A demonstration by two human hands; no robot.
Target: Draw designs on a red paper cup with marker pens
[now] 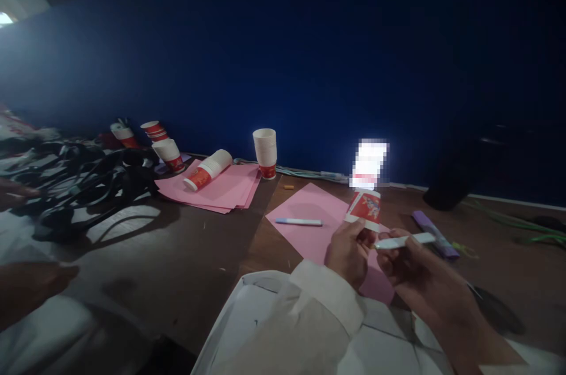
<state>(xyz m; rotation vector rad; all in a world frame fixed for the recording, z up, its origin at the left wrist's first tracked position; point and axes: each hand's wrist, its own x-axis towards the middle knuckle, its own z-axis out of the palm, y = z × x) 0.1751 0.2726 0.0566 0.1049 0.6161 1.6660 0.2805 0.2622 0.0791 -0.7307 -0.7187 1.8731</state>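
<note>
My left hand (351,250) is closed around the lower end of a red and white paper cup (366,209), tilted above a pink sheet of paper (305,210). In my right hand (418,275) is a white marker pen (407,240), its tip pointing left at the cup's near end. Whether the tip touches the cup I cannot tell. A second pen (299,222), white with a bluish end, lies on the pink sheet. Just behind the cup stands a bright, pixelated screen (370,161).
A tall stack of paper cups (265,154) stands by the blue partition (274,56). More cups (207,170) lie on pink papers (225,192). Black cables (97,186) crowd the left. A purple packet (435,234) sits right. Another person's hand (35,289) is at far left.
</note>
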